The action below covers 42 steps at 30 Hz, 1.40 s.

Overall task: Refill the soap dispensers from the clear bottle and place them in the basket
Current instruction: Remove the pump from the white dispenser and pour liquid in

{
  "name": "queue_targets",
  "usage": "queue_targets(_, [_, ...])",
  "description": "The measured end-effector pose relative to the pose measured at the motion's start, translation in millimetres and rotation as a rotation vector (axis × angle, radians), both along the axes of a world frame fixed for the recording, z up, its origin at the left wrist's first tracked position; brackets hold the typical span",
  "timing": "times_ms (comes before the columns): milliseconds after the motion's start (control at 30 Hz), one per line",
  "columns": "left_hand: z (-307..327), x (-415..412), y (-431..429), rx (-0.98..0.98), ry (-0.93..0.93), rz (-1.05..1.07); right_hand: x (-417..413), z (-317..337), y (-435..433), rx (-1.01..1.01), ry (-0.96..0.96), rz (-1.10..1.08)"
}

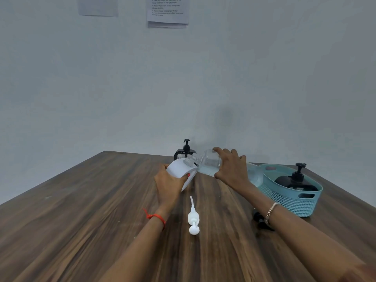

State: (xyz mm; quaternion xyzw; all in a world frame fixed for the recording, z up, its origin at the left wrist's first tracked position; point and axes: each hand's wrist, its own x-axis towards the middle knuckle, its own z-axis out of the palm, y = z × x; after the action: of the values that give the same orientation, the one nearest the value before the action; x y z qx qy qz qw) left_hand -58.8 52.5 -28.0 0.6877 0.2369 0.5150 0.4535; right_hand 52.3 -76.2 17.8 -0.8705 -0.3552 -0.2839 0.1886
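Note:
My left hand [169, 185] grips a white soap dispenser [180, 169] with its pump off, tilted toward the right. My right hand [232, 166] holds the clear bottle [207, 161] on its side, its neck touching the white dispenser's opening; pale liquid lies in the bottle's lower part. The white pump head [193, 217] with its tube lies on the table in front of me. Behind the hands a black pump dispenser [184, 152] stands upright. Another black dispenser [297, 181] sits inside the teal basket [295, 202] at the right.
The dark wooden table [101, 210] ends at a grey wall with paper sheets [167, 12] pinned high up. A small black object [259, 218] lies on the table, partly hidden under my right forearm, just left of the basket.

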Motion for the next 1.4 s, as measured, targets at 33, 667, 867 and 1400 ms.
queue_targets(33, [-0.8, 0.2, -0.1, -0.005, -0.004, 0.0, 0.4, 0.5, 0.4, -0.01, -0.011, -0.004])
queue_targets(667, [-5.5, -0.1, -1.7, -0.042, -0.013, -0.005, 0.0, 4.0, 1.5, -0.09, -0.069, -0.032])
queue_targets(867, [-6.1, -1.3, -2.0, -0.045, -0.015, -0.009, -1.8, 3.9, 2.0, -0.102, -0.065, -0.034])
queue_targets(1400, [-6.7, -3.5, -2.0, -0.06, -0.036, 0.0, -3.2, 5.9, 2.8, -0.107, -0.081, -0.024])
